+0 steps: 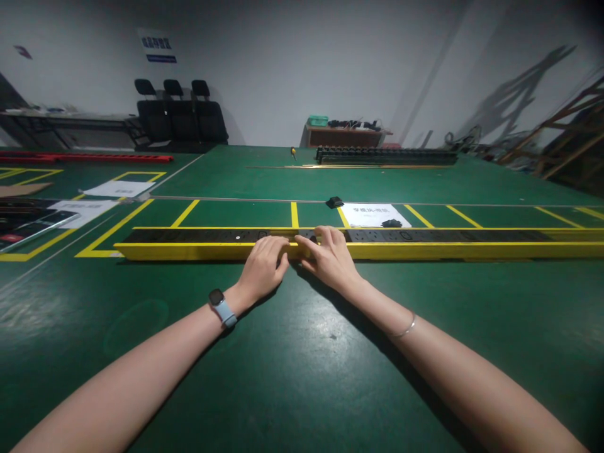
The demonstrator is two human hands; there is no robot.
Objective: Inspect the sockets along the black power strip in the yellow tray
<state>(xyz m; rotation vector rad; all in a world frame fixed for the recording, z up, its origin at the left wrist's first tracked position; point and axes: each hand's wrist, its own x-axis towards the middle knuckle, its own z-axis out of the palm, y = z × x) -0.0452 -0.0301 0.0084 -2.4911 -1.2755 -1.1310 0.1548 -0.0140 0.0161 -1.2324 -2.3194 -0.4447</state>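
A long yellow channel lies across the green table, with black socket modules set along its inside. My left hand, with a watch on the wrist, rests on the channel's near edge, its fingers together over the rim. Just to the right, my right hand bends over the channel, thumb at the near wall and fingers reaching inside at a small black piece. What lies beneath its fingertips is partly hidden. Between the two hands a short stretch of yellow shows.
Behind the channel are a small black part and a white paper sheet with another black part. Farther back lie a row of black modules and a yellow screwdriver. Red channels lie at the far left.
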